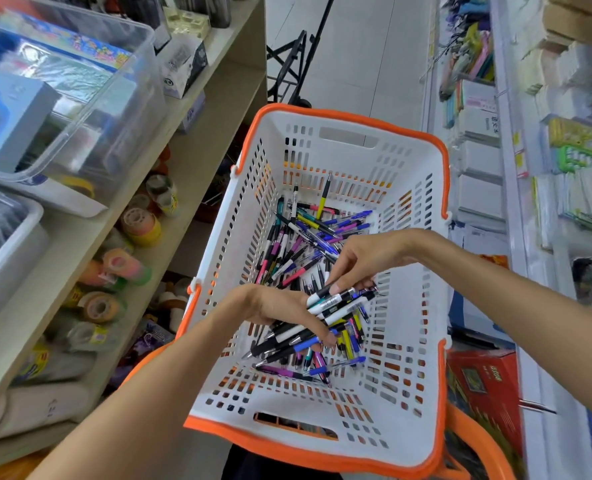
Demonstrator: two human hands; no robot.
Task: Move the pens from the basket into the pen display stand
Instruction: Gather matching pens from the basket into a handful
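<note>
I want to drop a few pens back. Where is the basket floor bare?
Bare floor lies along the basket's near wall, below the pen pile, and by its right wall. The middle is crowded: loose pens, plus the left hand and right hand gripping a bundle of pens.

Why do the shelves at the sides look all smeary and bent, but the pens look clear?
In the head view, the pens in the basket and both the left hand and right hand sit near the middle and look sharp; the right-side shelves are blurred, and the wide-angle lens slants the left shelf; lighting is even, without harsh shadows.
</note>
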